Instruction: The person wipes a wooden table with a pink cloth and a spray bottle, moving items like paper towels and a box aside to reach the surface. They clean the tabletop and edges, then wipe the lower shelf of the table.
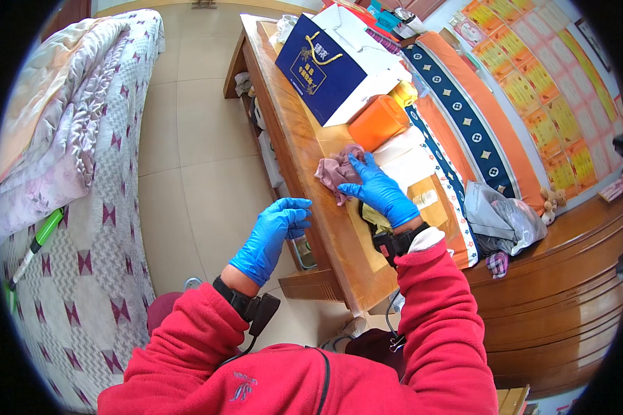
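Note:
My right hand (384, 190), in a blue glove, is on a crumpled mauve cloth (334, 174) lying on the wooden table (318, 214). Its thumb and fingers spread around the cloth's right side and press into it. Just beyond the cloth is an orange plastic container (379, 123). A dark and yellowish item (374, 218) shows partly beneath my right wrist. My left hand (273, 235), also gloved in blue, hangs in the air beside the table's left edge. Its fingers are loosely bent toward the table, and nothing shows in them.
A large blue and white paper bag (322, 69) stands at the table's far end. White paper (405, 159) lies right of the orange container. Grey plastic bags (502, 218) rest on the right, beside an orange and blue patterned cloth (457, 117). A bed (111, 256) flanks the tiled floor (201, 138).

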`<action>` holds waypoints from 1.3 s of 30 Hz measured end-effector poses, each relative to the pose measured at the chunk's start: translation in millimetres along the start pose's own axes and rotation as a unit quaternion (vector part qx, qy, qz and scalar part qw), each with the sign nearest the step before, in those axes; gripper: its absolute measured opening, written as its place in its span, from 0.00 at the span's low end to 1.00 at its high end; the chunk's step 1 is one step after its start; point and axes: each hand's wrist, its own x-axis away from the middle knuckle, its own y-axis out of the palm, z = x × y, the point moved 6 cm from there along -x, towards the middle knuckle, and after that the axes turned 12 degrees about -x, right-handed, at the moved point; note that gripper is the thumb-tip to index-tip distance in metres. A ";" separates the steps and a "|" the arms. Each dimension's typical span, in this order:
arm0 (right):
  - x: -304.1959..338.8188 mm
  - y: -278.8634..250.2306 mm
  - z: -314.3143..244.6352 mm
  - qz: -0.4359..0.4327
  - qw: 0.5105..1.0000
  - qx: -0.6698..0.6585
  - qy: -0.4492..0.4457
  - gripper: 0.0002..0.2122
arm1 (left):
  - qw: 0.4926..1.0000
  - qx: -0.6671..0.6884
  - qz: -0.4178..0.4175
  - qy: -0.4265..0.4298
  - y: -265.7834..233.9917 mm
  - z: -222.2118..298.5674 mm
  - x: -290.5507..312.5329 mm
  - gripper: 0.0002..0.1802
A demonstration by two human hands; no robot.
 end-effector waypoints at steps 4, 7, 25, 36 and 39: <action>-20.3 45.0 35.6 0.049 0.997 -0.042 0.031 0.32 | 1.000 0.005 0.005 -0.007 -3.1 -0.8 1.9 0.15; -42.5 48.3 60.3 0.069 0.997 -0.037 0.021 0.30 | 1.000 0.006 0.001 -0.018 -4.1 -3.0 1.4 0.15; -40.1 26.9 37.6 0.046 0.995 -0.083 0.032 0.30 | 1.000 0.016 0.007 -0.019 -8.2 0.5 3.2 0.16; -31.9 25.0 23.3 0.039 0.996 -0.077 0.019 0.33 | 1.000 0.015 0.004 -0.015 -3.3 -1.3 3.2 0.15; -32.8 24.9 25.7 0.022 0.995 -0.097 0.028 0.32 | 1.000 0.007 0.003 -0.021 -3.2 -3.2 1.8 0.16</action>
